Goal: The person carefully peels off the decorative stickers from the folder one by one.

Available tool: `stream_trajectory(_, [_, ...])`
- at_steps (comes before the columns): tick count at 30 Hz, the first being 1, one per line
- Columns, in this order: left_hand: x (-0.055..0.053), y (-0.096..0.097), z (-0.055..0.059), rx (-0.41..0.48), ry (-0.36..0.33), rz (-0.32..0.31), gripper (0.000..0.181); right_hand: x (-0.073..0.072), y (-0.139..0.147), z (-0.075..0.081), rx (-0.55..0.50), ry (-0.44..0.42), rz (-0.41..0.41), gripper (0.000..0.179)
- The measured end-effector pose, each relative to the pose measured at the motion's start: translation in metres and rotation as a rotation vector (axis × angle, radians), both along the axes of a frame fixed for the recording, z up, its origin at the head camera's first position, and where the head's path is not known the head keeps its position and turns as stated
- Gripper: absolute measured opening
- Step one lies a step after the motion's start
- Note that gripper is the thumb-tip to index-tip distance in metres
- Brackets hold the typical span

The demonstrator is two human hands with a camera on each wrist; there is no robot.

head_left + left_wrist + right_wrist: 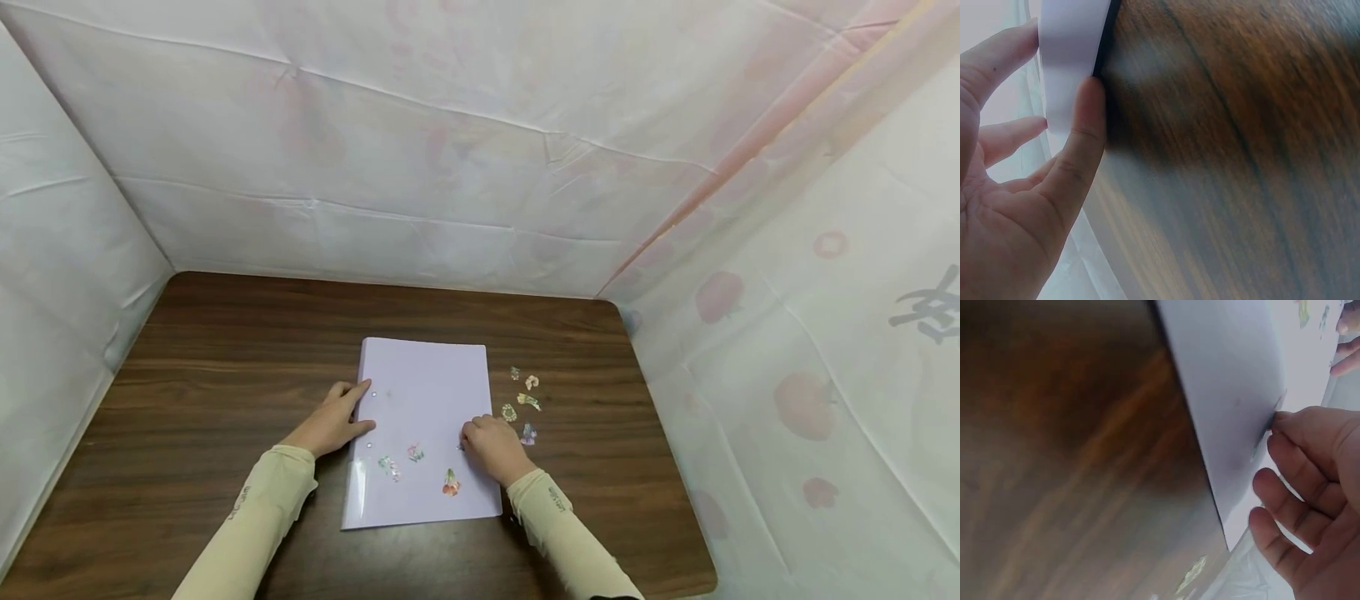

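A lavender binder (423, 375) lies on the table, with two small ringed holes along its left side. My left hand (333, 423) rests at that left side, its fingers spread and the thumb and fingertips touching the binder's edge. Near the right edge of the cover, my right hand (495, 447) pinches a small sticker (1260, 445) between thumb and index finger, low against the surface. The fingers hide most of its design. An orange flower sticker (451, 482), a pink flower sticker (416, 452) and a green-and-pink sticker (389, 468) lie on the lower cover.
Right of the binder, several loose stickers lie on the wooden table (600, 467), among them a purple one (528, 434), a green oval one (509, 413) and a yellow one (529, 402). Pale printed curtains (420, 192) enclose the table's back and sides.
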State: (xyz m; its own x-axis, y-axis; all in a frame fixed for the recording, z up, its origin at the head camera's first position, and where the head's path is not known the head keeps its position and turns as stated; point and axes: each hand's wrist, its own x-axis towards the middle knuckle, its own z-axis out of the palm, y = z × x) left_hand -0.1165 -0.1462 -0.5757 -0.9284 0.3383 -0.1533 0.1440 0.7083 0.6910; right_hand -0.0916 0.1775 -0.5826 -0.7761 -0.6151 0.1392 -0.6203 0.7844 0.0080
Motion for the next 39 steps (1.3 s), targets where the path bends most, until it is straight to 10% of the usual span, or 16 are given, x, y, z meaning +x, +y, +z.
stream_trajectory(16, [0.002,-0.001,0.002,-0.004,-0.018,-0.003,0.076,-0.008,-0.002,-0.004,0.117,-0.054,-0.013,0.015])
stream_trajectory(26, [0.000,0.002,0.003,-0.003,-0.039,0.003,0.077,-0.031,0.053,0.015,-0.031,-0.044,-0.166,0.011])
stream_trajectory(39, [-0.001,0.000,0.005,-0.008,-0.033,-0.007,0.077,-0.034,0.146,0.020,-0.055,-0.267,-0.488,0.005])
